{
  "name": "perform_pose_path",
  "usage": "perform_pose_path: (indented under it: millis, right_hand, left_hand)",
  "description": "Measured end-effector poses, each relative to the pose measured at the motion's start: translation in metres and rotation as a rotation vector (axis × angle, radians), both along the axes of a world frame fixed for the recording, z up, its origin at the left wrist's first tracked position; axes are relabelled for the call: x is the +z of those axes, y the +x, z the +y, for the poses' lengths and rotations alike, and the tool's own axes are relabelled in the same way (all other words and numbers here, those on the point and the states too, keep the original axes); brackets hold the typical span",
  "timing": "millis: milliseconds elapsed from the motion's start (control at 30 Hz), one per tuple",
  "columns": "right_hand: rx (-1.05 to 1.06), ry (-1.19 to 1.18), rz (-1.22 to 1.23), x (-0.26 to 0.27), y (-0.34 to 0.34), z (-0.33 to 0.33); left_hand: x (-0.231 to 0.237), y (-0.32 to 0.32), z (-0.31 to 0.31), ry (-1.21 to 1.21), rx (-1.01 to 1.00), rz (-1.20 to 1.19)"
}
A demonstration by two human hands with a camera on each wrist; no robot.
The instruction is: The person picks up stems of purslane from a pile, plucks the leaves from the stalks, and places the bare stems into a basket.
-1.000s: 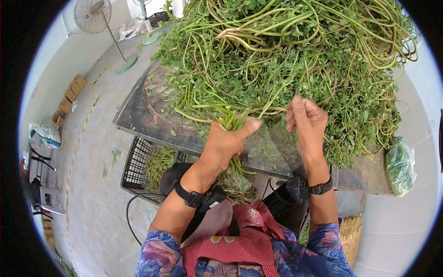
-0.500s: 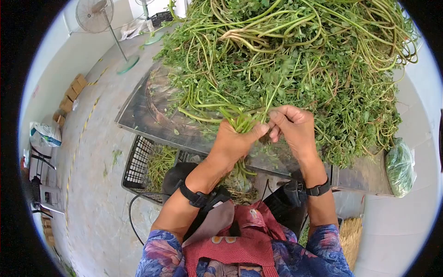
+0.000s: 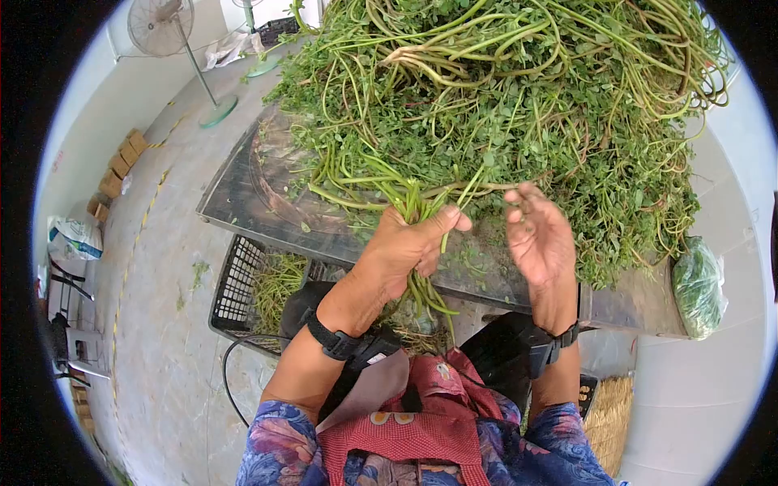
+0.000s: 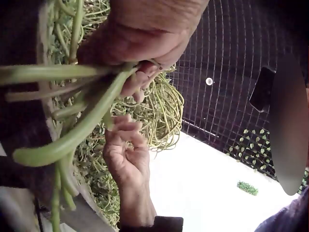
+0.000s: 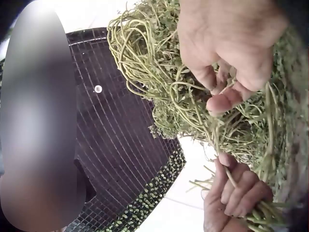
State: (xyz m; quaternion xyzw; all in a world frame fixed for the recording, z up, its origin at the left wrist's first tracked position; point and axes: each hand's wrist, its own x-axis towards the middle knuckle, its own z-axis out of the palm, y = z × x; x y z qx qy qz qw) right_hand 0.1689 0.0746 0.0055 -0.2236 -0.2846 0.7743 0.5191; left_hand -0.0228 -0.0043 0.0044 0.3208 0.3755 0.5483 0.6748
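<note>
My left hand (image 3: 405,253) grips a bunch of green leafy-plant stems (image 3: 412,199), with the thumb across them. Cut ends stick out below the fist, large in the left wrist view as thick stems (image 4: 72,130). One thin stem slants up and right from beside the left thumb. To the right, my right hand (image 3: 541,243) is turned partly palm-up, its fingers loosely bent and nothing plain between them. Both hands are over the near edge of a big heap of tangled greens (image 3: 486,121), which lies on a dark table (image 3: 243,194).
Below the table's left side stands a black plastic crate (image 3: 229,283) with loose stems (image 3: 279,283) in it. A clear bag of greens (image 3: 698,292) sits at the table's right end. On the floor further off are a standing fan (image 3: 162,28) and several cardboard boxes (image 3: 119,166).
My right hand came in to the left thumb beside the bunch, then drew back right and turned its palm up. The left hand keeps its grip with little movement.
</note>
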Motion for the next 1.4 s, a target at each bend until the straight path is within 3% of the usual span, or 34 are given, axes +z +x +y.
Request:
perform_pose_path:
  millis: [100,167,233,300,333,400,767,833,900,1067,1367,1400]
  right_hand:
    - [0.086,-0.04,-0.027,0.004,-0.015,-0.007]
    - [0.213,0.077,-0.085,0.005,-0.018,-0.004]
    - [0.249,0.222,-0.284,0.003,-0.014,0.007]
    - [0.234,0.297,-0.545,0.024,-0.012,0.004]
    - [0.227,0.263,-0.556,0.021,-0.012,0.003]
    - [0.317,0.449,-0.669,0.021,-0.014,0.003]
    - [0.195,0.632,-1.013,0.049,0.003,-0.016]
    - [0.258,0.655,-1.032,0.054,0.003,-0.012]
    - [0.283,0.505,-0.839,0.064,-0.006,-0.019]
    - [0.172,0.504,-1.214,0.07,-0.009,-0.032]
    - [0.237,0.822,-1.32,0.066,-0.01,-0.034]
    - [0.2,1.017,-1.419,0.066,-0.011,-0.033]
  left_hand:
    - [0.002,0.005,0.0,-0.021,-0.002,0.005]
    - [0.007,0.008,0.002,-0.032,0.026,0.05]
    - [0.004,0.011,-0.001,-0.101,0.03,0.086]
    - [0.001,0.008,0.0,0.008,-0.014,0.235]
    - [-0.003,0.008,0.001,-0.019,-0.034,0.222]
    - [-0.005,0.007,0.004,0.125,-0.024,0.126]
    - [-0.001,0.012,0.003,0.156,-0.013,0.204]
    - [0.001,0.013,0.003,0.166,-0.036,0.203]
    - [0.005,0.015,0.002,0.242,-0.085,0.156]
    - [0.0,0.014,-0.001,0.217,-0.086,0.183]
    - [-0.005,0.002,0.001,0.185,-0.026,0.178]
    - [-0.006,0.001,0.003,0.179,-0.019,0.185]
